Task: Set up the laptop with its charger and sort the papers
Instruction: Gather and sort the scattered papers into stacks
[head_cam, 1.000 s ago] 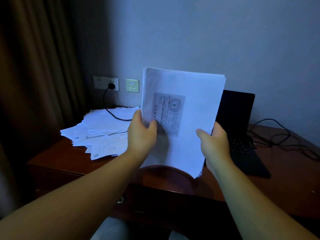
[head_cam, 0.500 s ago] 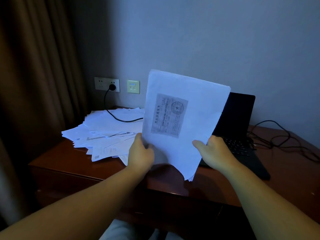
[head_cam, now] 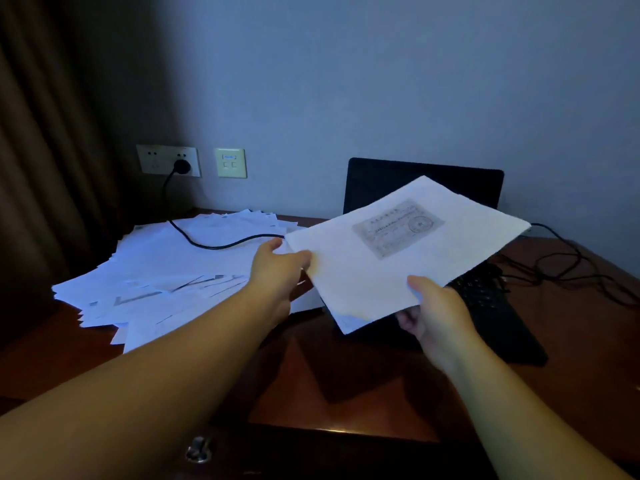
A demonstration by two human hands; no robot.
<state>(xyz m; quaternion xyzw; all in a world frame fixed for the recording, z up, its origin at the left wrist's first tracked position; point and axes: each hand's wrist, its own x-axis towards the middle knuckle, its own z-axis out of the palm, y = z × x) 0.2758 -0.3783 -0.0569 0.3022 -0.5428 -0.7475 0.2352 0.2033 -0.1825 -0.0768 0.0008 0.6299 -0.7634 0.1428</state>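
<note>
I hold a stack of white papers (head_cam: 377, 265) almost flat above the desk; its top sheet bears a grey printed stamp. My left hand (head_cam: 280, 271) grips the stack's left edge and my right hand (head_cam: 436, 313) grips its near edge, thumb on top. Behind and under the stack stands an open black laptop (head_cam: 485, 299), partly hidden by it. A loose spread of white papers (head_cam: 166, 271) covers the desk's left side. A black charger cable (head_cam: 214, 244) runs from a plug in the wall socket (head_cam: 168, 160) across that spread.
The dark wooden desk (head_cam: 346, 375) has a drawer knob (head_cam: 198, 449) at its front edge. A tangle of black cables (head_cam: 568, 268) lies at the right of the laptop. A brown curtain (head_cam: 45, 150) hangs at the left. A second wall plate (head_cam: 230, 163) sits beside the socket.
The paper stack has swung from upright to nearly flat and moved right, over the laptop. Both hands went lower with it.
</note>
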